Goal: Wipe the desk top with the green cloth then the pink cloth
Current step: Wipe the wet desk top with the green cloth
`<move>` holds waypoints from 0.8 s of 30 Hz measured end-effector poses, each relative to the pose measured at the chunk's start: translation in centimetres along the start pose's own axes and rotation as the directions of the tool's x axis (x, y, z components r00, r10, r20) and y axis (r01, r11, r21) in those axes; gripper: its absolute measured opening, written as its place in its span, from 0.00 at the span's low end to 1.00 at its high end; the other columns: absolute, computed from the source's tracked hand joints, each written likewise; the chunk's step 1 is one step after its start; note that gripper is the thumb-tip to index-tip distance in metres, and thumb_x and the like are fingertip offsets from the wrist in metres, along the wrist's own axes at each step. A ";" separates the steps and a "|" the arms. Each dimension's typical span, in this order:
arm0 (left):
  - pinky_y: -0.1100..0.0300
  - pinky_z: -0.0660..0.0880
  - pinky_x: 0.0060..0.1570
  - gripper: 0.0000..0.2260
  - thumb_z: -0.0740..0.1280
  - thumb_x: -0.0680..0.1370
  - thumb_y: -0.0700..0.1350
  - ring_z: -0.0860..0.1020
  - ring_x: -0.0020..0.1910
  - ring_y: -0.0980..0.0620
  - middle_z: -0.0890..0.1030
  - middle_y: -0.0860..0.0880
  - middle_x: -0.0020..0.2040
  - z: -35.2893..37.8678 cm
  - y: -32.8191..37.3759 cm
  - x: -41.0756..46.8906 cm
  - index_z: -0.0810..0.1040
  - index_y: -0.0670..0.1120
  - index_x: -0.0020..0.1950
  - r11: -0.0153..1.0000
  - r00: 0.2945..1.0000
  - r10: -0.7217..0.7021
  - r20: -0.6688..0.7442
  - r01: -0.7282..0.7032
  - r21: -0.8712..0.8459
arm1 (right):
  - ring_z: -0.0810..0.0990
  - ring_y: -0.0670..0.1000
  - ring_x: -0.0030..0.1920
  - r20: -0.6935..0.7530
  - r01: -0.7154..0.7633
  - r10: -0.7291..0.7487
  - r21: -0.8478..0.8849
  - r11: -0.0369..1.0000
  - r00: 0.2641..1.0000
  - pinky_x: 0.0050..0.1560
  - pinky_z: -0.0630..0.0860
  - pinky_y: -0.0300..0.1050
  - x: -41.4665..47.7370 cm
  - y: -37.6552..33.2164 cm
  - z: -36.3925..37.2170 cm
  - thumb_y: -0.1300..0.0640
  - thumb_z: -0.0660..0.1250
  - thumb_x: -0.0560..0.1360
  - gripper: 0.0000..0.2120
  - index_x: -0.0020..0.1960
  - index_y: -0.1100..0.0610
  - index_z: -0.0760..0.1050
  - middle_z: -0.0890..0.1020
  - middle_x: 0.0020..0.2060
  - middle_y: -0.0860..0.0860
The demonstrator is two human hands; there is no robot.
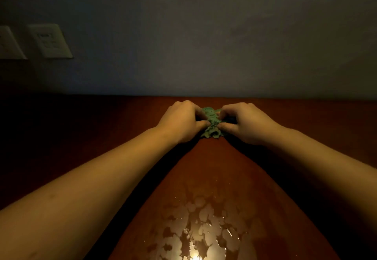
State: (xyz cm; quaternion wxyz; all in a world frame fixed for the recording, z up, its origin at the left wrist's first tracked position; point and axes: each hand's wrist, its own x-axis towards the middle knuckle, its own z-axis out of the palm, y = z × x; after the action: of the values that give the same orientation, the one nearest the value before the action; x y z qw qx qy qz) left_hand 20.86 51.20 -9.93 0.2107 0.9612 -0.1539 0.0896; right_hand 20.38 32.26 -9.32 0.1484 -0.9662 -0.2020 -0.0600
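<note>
Left hand point(181, 122), right hand point(243, 124) grip green cloth point(211, 122) (bunched) on desk point(214, 168).

Left hand point(180, 122), right hand point(245, 126), fingers point(226, 126) curled.

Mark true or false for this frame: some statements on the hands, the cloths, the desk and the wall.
1. The left hand and the right hand both pinch the green cloth. True.
2. The green cloth lies spread flat. False: it is bunched up between the two hands.
3. Wet patches shine on the near part of the desk top, apart from the cloth. True.
4. A pink cloth lies beside the right hand. False: no pink cloth is in view.
5. Two wall plates sit on the wall at the upper left. True.
</note>
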 end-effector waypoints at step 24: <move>0.53 0.78 0.52 0.09 0.73 0.75 0.52 0.82 0.51 0.51 0.86 0.50 0.50 1.2 -1.1 4.8 0.86 0.51 0.51 0.996 0.998 -0.052 -0.032 0.050 -0.075 | 0.79 0.56 0.55 -0.065 -0.081 0.083 0.042 0.996 0.994 0.48 0.71 0.45 4.3 1.8 1.1 0.51 0.69 0.76 0.08 0.53 0.52 0.76 0.81 0.54 0.53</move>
State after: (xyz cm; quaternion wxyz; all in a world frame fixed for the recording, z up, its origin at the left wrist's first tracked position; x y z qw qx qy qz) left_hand 25.84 50.41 -10.25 0.2511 0.9547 -0.1288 0.0946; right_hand 25.05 32.62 -10.06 0.1763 -0.9681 -0.1583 -0.0819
